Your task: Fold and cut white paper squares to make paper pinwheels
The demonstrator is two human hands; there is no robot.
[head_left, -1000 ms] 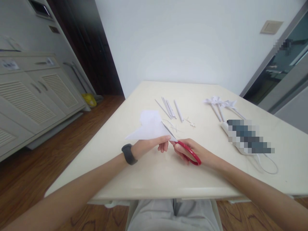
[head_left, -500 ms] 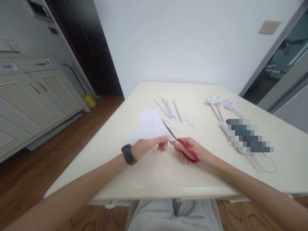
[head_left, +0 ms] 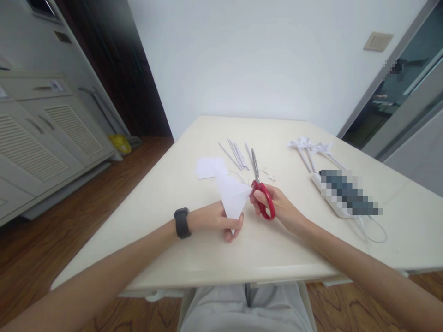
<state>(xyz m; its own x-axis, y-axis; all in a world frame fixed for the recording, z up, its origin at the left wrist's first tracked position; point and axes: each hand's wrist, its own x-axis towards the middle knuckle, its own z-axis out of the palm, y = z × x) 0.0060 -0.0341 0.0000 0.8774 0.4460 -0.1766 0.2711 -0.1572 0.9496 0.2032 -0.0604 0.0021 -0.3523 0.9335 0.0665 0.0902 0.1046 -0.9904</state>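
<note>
My left hand (head_left: 218, 222), with a black band on the wrist, pinches the lower corner of a white folded paper triangle (head_left: 232, 195) held just above the cream table (head_left: 221, 258). My right hand (head_left: 278, 207) grips red-handled scissors (head_left: 260, 190) by the handles, blades together and pointing away from me, right beside the paper's right tip. A separate white paper piece (head_left: 206, 167) lies flat on the table beyond my left hand.
Several thin rolled paper sticks (head_left: 235, 154) lie at the table's middle, with small scraps (head_left: 268, 174) near them. Paper pinwheels on sticks (head_left: 309, 148) and a blurred-out object (head_left: 348, 191) with a white cord (head_left: 372, 230) sit to the right. Cabinets stand at the left.
The scissors swung from slanting left across the paper to pointing straight away. One piece now lies apart on the table, while my left hand turned the remaining triangle and drew it nearer.
</note>
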